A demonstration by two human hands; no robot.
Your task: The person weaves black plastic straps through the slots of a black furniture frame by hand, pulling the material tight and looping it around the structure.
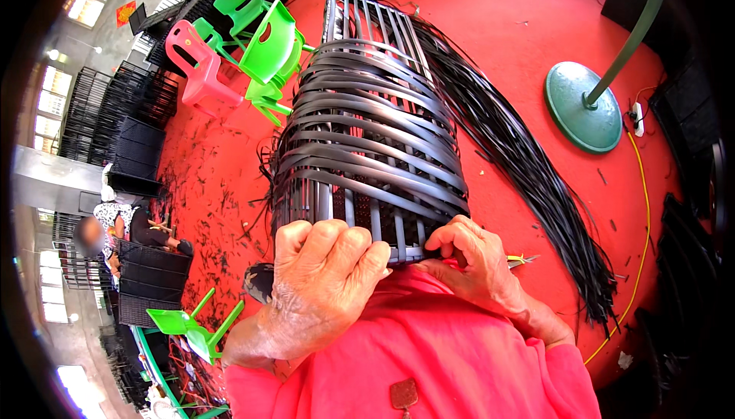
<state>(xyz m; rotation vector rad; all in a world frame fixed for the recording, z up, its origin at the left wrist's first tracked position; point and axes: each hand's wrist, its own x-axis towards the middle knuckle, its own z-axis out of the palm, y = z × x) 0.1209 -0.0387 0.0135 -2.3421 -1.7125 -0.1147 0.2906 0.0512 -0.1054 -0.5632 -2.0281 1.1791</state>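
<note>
In front of me stands a black frame (375,220) of slats, partly woven. Dark flat plastic strips (360,124) cross over it in loose arcs. My left hand (323,273) is closed over the frame's near edge, knuckles up; what its fingertips grip is hidden. At the near right corner, my right hand (476,262) has its thumb and fingers curled together on the edge of the frame, where the weave ends. Whether it pinches a strip there is hard to make out.
A long bundle of black strips (521,147) trails over the red floor at right. Yellow-handled cutters (519,260) lie by my right wrist. Green chairs (272,44) and a pink chair (200,71) stand ahead left. A round green base (583,109) holds a pole. Another person (126,228) sits far left.
</note>
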